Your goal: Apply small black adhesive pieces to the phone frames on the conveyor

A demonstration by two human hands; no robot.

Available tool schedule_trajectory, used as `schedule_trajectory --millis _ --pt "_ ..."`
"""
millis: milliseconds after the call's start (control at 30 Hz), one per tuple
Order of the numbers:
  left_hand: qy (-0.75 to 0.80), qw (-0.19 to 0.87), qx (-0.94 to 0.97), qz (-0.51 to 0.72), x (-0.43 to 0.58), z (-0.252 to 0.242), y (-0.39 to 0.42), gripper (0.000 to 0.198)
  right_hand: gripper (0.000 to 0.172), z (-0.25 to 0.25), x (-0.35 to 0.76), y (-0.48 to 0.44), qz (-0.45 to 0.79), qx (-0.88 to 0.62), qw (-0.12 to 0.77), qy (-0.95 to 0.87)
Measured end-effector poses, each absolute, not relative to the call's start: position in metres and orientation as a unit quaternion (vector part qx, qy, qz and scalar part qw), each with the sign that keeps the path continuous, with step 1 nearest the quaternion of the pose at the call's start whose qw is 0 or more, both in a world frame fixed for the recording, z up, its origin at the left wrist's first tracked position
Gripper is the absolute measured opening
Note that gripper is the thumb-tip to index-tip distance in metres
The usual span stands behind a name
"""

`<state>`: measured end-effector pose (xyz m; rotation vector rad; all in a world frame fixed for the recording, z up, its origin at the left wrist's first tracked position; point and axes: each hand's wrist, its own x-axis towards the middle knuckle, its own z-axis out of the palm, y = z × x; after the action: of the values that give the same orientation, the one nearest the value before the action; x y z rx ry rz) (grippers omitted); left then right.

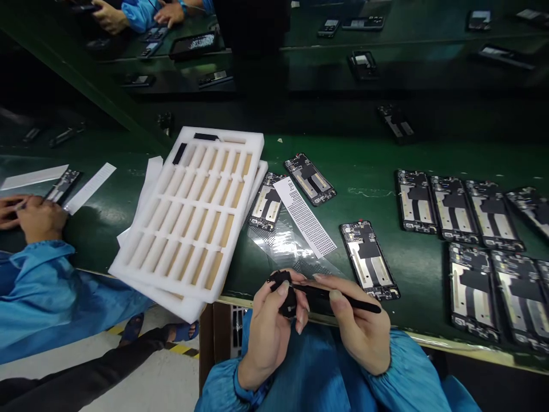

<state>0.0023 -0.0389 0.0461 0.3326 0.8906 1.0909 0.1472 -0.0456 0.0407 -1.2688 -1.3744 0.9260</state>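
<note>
the left hand (pixel 270 337) pinches a small black part (pixel 286 297) while the right hand (pixel 358 332) clamps a slim black stick (pixel 351 302) against it, both held just over the edge of the green workbench (pixel 369 189), beside a phone frame (pixel 366 257).

"Which garment covers the operator?"

"A glossy blue smock (pixel 304 372) with full sleeves (pixel 407 366)."

"Cuff finish?"

"Gathered and banded, seated just behind the bare left hand (pixel 270 337) and right hand (pixel 355 326); fingernails (pixel 335 295) long."
</note>
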Motion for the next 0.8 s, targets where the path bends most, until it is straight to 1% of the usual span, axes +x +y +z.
schedule_trajectory --millis 67,133,200,267,367,433,500,567,633,700,800 --pt "0.430 0.728 0.139 0.515 0.001 0.047 -0.037 0.023 0.024 0.039 0.151 -0.045 0.381 -0.529 0.500 -0.570" --pt "0.471 0.673 0.149 0.550 -0.005 0.047 -0.034 0.023 0.022 0.038 0.162 -0.040 0.364 -0.561 0.512 -0.539" --pt "0.531 0.582 0.203 0.581 -0.016 0.045 -0.033 0.022 0.022 0.037 0.178 -0.025 0.346 -0.601 0.538 -0.479" --pt "0.604 0.477 0.302 0.562 -0.030 0.038 -0.033 0.021 0.026 0.037 0.195 -0.002 0.341 -0.630 0.541 -0.441" --pt "0.669 0.346 0.502 0.424 -0.048 0.024 -0.036 0.024 0.032 0.033 0.204 0.036 0.360 -0.635 0.496 -0.471" --pt "0.650 0.271 0.634 0.319 -0.053 0.015 -0.036 0.028 0.037 0.026 0.197 0.054 0.384 -0.615 0.472 -0.502" --pt "0.614 0.193 0.727 0.239 -0.053 0.010 -0.034 0.034 0.042 0.017 0.185 0.066 0.407 -0.591 0.454 -0.529" --pt "0.597 0.122 0.772 0.184 -0.051 0.009 -0.030 0.042 0.044 0.010 0.174 0.073 0.419 -0.578 0.437 -0.547" --pt "0.593 0.073 0.789 0.145 -0.047 0.010 -0.025 0.047 0.043 0.006 0.168 0.076 0.429 -0.574 0.429 -0.551" --pt "0.598 0.043 0.793 0.108 -0.045 0.012 -0.020 0.051 0.041 0.005 0.166 0.079 0.450 -0.569 0.419 -0.546" --pt "0.607 0.026 0.793 0.040 -0.042 0.012 -0.012 0.061 0.039 0.002 0.161 0.078 0.495 -0.545 0.402 -0.544"
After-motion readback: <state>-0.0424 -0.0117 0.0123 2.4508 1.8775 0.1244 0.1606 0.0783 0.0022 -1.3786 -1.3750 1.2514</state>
